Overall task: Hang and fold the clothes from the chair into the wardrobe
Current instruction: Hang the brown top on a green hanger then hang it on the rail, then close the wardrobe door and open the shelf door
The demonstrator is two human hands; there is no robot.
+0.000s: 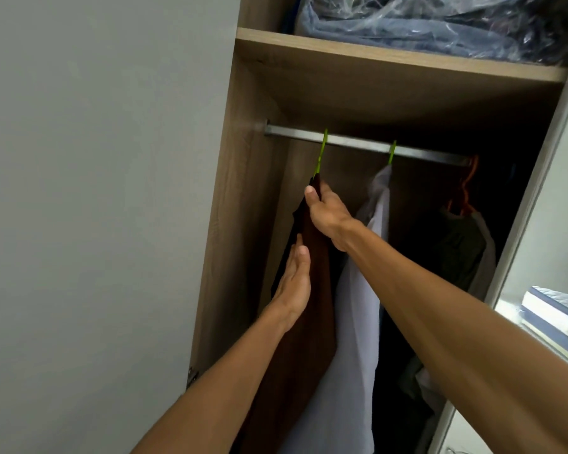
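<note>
Your right hand [328,214] pinches the brown garment [312,339] at its top, directly under the green hanger [322,152] hooked on the rail [358,144]. The garment hangs straight down. Your left hand [294,283], fingers flat, presses its side lower down.

A dark brown garment [312,290] hangs leftmost on the wardrobe rail [358,143] from a green hanger [322,152], just beside a pale lilac shirt [351,322].

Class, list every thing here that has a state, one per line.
Brown garment: hanging from rail.
Right hand: grips brown garment's top.
Left hand: flat against brown garment.
Pale shirt: hanging from rail.
Dark green garment: hanging on orange hanger.
Wardrobe: open.
</note>
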